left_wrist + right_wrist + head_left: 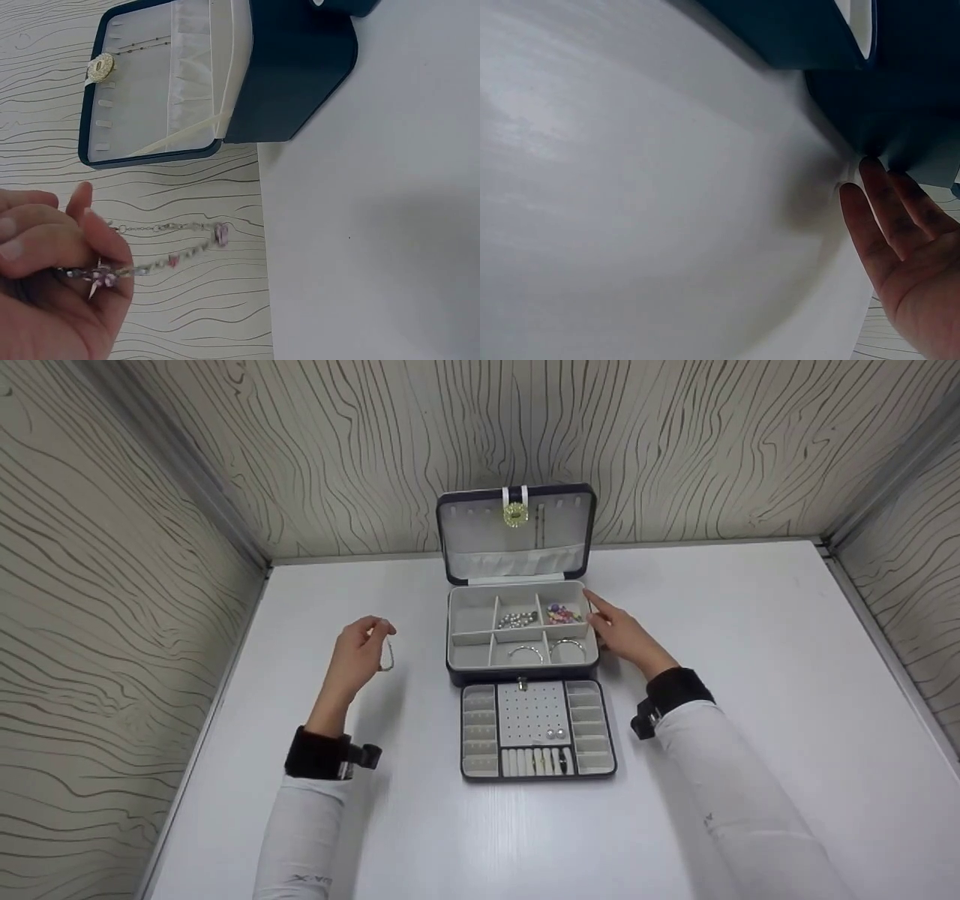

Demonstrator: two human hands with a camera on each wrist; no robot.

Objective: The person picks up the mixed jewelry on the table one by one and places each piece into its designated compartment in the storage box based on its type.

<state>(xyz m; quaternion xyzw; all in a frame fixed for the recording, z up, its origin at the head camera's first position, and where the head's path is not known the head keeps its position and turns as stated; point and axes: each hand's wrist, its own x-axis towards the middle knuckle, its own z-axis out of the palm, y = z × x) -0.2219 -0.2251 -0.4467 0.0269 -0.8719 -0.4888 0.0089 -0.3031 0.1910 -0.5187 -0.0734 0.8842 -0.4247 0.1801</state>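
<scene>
My left hand (358,655) is raised over the table, left of a dark blue jewelry box (484,676), and pinches a beaded bracelet (220,235). The bracelet has small pink and clear beads and dangles in a loop from the fingers. On the other side, my right hand (624,636) rests its fingertips against the box's right wall, the fingers fairly straight in the right wrist view. The box's lid (480,536) stands up at the back. Inside, grey compartments hold a silvery beaded string (517,620), colorful beads (562,616) and two bangles (568,642).
In front of the box lies a lift-out tray (534,712) with pearl studs (556,733) and several rings (546,762). A thin necklace (540,526) hangs inside the lid. Wood-patterned panels (360,450) border the white table (720,607) at the back and sides.
</scene>
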